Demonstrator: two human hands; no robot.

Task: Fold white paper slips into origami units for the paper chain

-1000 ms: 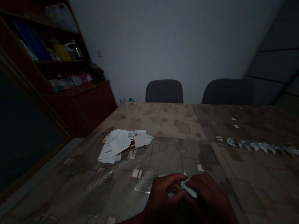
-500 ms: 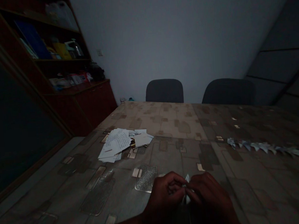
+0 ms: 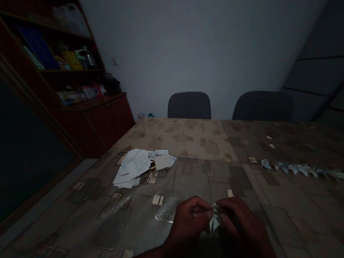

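Between my hands, near the front of the table, is a small folded piece of white paper (image 3: 214, 222). My left hand (image 3: 192, 220) pinches its left side with thumb and forefinger, the other fingers curled. From the right, my right hand (image 3: 240, 220) grips the same paper, its fingers bent over the top and the thumb below. Part of the paper is hidden behind the fingers. Dim light leaves its exact folded shape unclear.
A loose pile of printed paper pieces (image 3: 136, 167) lies left of centre on the patterned tablecloth (image 3: 193, 186). A row of pointed folded paper pieces (image 3: 306, 169) lies at the right. Two grey chairs (image 3: 189, 105) stand behind the table. A shelved cabinet (image 3: 101, 122) is at the left.
The folded paper has turned between my fingers, and more of its lower face shows. My fingertips have shifted slightly apart around it.
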